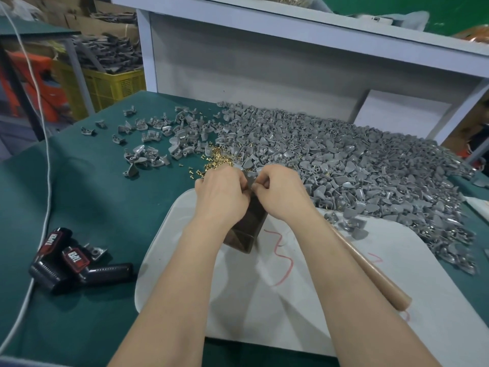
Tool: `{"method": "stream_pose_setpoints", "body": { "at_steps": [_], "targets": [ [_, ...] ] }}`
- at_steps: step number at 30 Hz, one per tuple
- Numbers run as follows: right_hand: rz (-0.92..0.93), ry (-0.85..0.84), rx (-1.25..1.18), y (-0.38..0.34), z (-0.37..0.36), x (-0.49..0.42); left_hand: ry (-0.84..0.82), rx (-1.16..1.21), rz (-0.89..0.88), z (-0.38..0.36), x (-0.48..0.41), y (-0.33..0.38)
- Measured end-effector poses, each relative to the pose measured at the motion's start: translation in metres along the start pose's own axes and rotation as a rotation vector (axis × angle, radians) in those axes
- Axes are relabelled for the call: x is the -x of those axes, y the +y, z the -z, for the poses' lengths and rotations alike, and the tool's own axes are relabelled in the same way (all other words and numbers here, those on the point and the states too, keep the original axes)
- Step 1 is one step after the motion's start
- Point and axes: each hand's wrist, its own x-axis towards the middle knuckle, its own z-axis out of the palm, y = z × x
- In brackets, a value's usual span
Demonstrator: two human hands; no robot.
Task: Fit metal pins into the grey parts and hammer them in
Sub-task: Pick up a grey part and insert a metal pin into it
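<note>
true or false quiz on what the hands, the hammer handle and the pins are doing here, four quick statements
1. The left hand and right hand both pinch a grey part over the dark block. True.
2. The right hand grips the wooden handle. False: it lies on the white board beside the right forearm.
3. The brass pins lie just beyond the left hand. True.
4. The heap of grey parts lies left of the hands. False: it lies to their right.

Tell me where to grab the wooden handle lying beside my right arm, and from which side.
Take the handle near its thick free end, coming down from above on the right with the right hand, once it lets go of the grey part. That end lies bare on the white mat; the far end runs under the forearm.
</note>
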Motion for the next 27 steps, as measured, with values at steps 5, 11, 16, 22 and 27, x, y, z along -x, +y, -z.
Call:
{"method": "stream_pose_setpoints", "body": {
  "at_steps": [5,11,16,22,27],
  "targets": [
    [0.010,-0.029,0.007,-0.002,0.004,-0.001,-0.001,-0.001,-0.006,0.000,0.000,0.000],
    [0.004,-0.056,0.020,-0.003,0.006,-0.003,0.001,-0.013,-0.008,0.000,0.000,-0.001],
    [-0.007,0.073,-0.180,0.017,0.008,0.006,0.010,0.004,-0.015,0.001,0.001,0.000],
    [-0.315,-0.096,0.209,0.053,0.013,0.015,-0.007,0.022,0.008,0.001,0.001,0.001],
    [-0.279,-0.058,0.067,0.051,0.017,0.014,0.003,0.013,0.014,0.002,0.001,0.000]
  ]
}}
